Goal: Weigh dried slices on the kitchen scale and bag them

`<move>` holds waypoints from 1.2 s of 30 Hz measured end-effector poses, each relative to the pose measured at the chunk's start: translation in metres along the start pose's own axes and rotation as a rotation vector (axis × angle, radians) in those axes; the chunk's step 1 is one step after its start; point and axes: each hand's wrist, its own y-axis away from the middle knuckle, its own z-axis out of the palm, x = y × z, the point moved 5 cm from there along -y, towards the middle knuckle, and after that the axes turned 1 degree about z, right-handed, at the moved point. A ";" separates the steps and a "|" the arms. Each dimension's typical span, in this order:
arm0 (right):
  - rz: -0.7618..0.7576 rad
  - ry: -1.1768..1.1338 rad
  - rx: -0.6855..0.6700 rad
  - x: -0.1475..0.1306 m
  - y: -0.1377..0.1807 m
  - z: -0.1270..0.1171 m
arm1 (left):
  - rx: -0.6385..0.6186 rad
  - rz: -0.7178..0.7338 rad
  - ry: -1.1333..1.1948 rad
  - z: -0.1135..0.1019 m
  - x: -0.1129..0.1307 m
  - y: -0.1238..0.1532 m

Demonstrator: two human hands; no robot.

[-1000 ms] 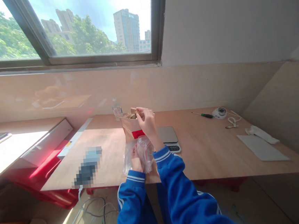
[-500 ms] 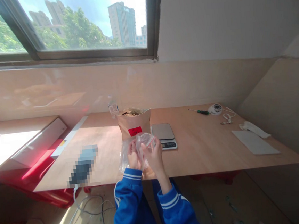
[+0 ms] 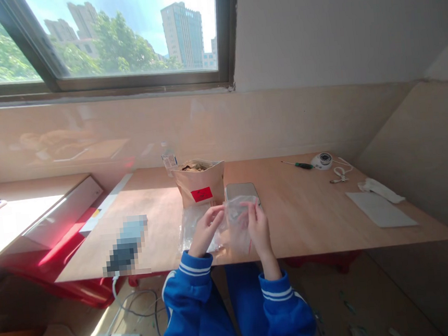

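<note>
You have the small clear bag [image 3: 239, 229] up between both hands, nearer you than the brown paper bag [image 3: 199, 181] and to its right. Your left hand [image 3: 206, 229] seems to pinch the plastic at its upper left edge, though a finger hides part of that contact. Your right hand [image 3: 259, 228] grips the other side near the top, thumb against fingers. Whether the small clear bag holds anything, you cannot tell from here.

The step in hand looks like spreading or parting the plastic at its rim. The next move, as a judgement, calls for a light pinch from each hand and for the 2 layers to come apart without slipping, since such thin film likely creases and clings.

The paper bag stands upright, its top gaping, with brown pieces showing inside and 1 red label [image 3: 201, 194] on its front. Just to its right is the scale [image 3: 241, 189], partly behind the film you hold. More clear plastic [image 3: 192, 231] lies in front of the paper bag, beside your left hand. Behind its left edge is 1 bottle [image 3: 168, 160]; well to its right lies 1 screwdriver [image 3: 303, 166].
</note>
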 end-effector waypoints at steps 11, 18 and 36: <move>0.010 0.234 -0.130 0.030 0.024 0.055 | 0.374 0.288 -0.368 -0.040 0.005 -0.013; -0.054 0.344 -0.101 0.045 0.014 0.019 | 0.653 0.108 -0.508 -0.102 -0.016 -0.026; 0.127 0.936 -0.104 0.076 -0.012 -0.029 | 0.180 0.132 -1.474 -0.031 -0.082 -0.019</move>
